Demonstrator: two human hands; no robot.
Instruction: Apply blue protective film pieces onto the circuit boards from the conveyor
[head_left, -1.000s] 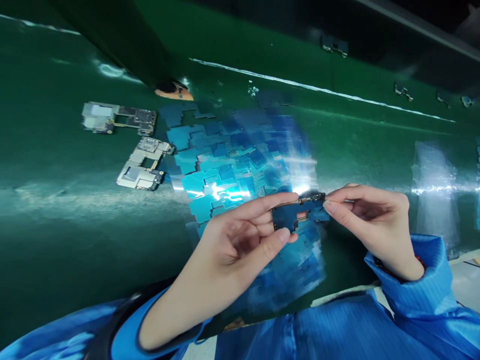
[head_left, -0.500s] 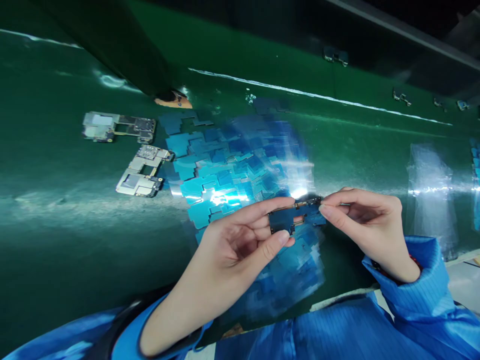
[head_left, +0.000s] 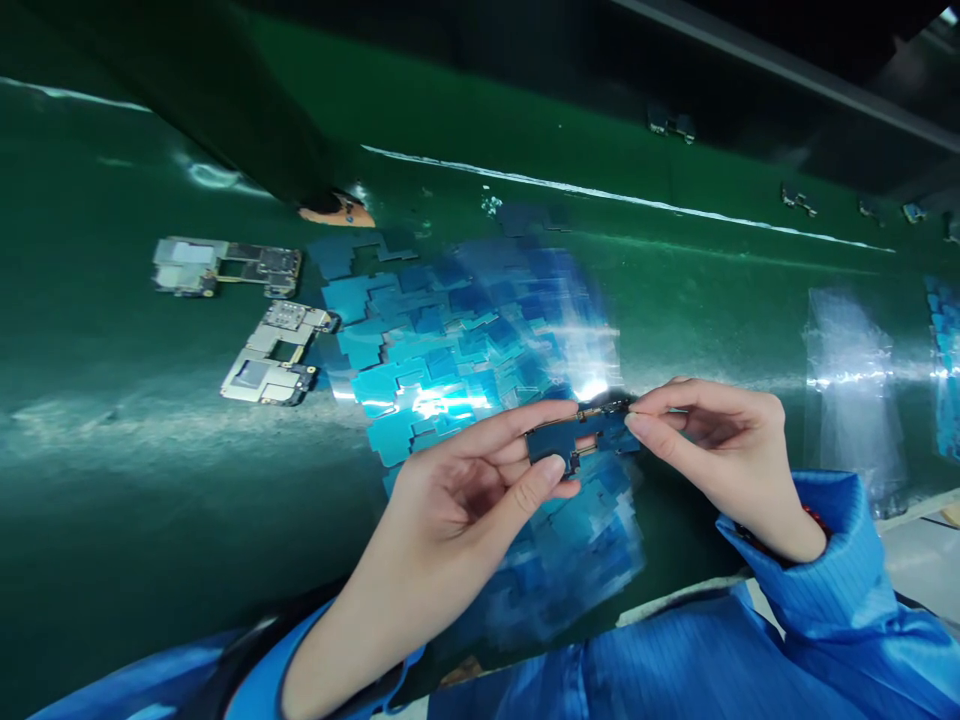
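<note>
Here, both hands [head_left: 469,500] [head_left: 724,440] fingertips-inward at circuit board [head_left: 553,440]

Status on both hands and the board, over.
Left hand gripping dark blue notched circuit board; right hand pinching at its far end. Glossy blue film pieces spread beneath, on green mat.

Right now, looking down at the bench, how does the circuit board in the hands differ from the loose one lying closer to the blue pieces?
The held board shows a mostly dark blue face; the loose board shows a mostly silver-grey one.
The held board is between the left hand and the right hand's fingertips; the loose board rests on the green surface.
Both have a central gap.
</note>
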